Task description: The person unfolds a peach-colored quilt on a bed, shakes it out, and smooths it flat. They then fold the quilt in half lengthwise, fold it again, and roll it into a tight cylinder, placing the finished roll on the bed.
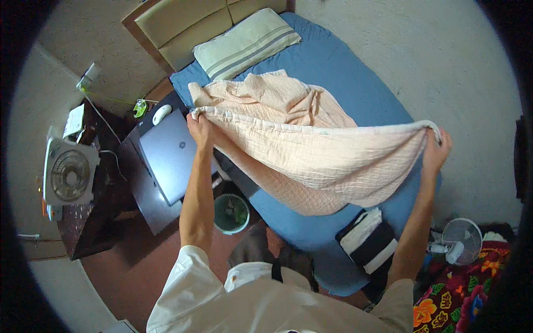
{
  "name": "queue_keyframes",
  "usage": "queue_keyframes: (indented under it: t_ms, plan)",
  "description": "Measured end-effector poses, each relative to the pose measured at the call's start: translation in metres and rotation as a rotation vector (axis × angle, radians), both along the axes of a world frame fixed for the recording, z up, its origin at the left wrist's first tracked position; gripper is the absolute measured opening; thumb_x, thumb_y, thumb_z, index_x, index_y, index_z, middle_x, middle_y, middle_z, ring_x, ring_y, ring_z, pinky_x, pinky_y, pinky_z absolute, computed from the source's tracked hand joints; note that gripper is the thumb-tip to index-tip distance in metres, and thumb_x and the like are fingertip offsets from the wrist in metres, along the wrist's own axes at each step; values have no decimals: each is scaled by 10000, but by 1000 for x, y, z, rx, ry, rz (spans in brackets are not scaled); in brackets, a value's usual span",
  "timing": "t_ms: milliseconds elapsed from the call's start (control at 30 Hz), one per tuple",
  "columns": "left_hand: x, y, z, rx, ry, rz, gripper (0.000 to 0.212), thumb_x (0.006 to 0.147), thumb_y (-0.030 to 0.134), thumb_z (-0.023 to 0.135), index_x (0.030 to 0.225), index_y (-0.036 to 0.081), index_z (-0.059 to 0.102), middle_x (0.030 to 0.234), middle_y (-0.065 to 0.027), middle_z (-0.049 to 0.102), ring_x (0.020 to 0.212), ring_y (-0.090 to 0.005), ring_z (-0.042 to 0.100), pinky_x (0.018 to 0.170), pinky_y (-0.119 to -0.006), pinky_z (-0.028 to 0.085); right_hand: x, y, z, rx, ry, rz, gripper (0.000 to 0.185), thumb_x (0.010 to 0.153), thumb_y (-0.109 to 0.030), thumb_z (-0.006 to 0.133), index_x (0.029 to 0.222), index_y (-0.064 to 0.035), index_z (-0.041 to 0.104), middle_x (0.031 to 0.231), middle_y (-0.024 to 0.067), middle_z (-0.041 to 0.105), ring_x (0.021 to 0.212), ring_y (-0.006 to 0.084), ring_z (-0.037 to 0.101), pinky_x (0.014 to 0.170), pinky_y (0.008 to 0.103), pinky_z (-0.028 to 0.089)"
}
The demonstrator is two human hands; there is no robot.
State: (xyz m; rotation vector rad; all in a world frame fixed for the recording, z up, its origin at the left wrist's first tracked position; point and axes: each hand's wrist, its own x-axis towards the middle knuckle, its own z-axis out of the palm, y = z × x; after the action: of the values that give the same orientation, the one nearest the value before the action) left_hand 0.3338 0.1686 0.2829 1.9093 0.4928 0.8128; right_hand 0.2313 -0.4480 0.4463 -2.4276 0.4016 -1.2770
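Note:
A peach quilted blanket (308,154) with a white edge hangs stretched between my two hands, above a bed with a blue sheet (337,70). My left hand (201,128) grips one corner, close to the silver laptop. The other end of the white edge is in my right hand (436,149), at the bed's wall side. Between my hands the edge sags slightly, and the cloth droops towards me. Farther up, the rest of the blanket lies crumpled on the sheet, below a pale green striped pillow (247,43) at the padded headboard.
A closed laptop (168,156) and a white mouse (162,114) lie on a desk at the left, near a box fan (71,177). A round bin (232,230) stands on the floor. Striped folded cloth (368,241) rests on the bed's near end, left of a small white fan (460,241).

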Motion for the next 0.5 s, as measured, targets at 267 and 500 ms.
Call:
queue_keyframes:
  t_ms: [267,500]
  plan:
    - [120,-5,-91,-82,4,348,266,858,68,436,1100,-43,436,944,-174,534,891,-333,554,851,-402,428,209,195,-82,310,230,415,262,889,-143,600,1119,-33,541,1011,146,629,940,274,603,830,356,463]
    - [153,-13,-249,-26,375,217,301,873,155,535,1127,-1,490,1007,-250,593,918,-432,566,816,-459,434,339,289,-234,294,533,717,217,888,-81,550,1095,-20,526,1008,241,618,955,423,590,803,417,472]
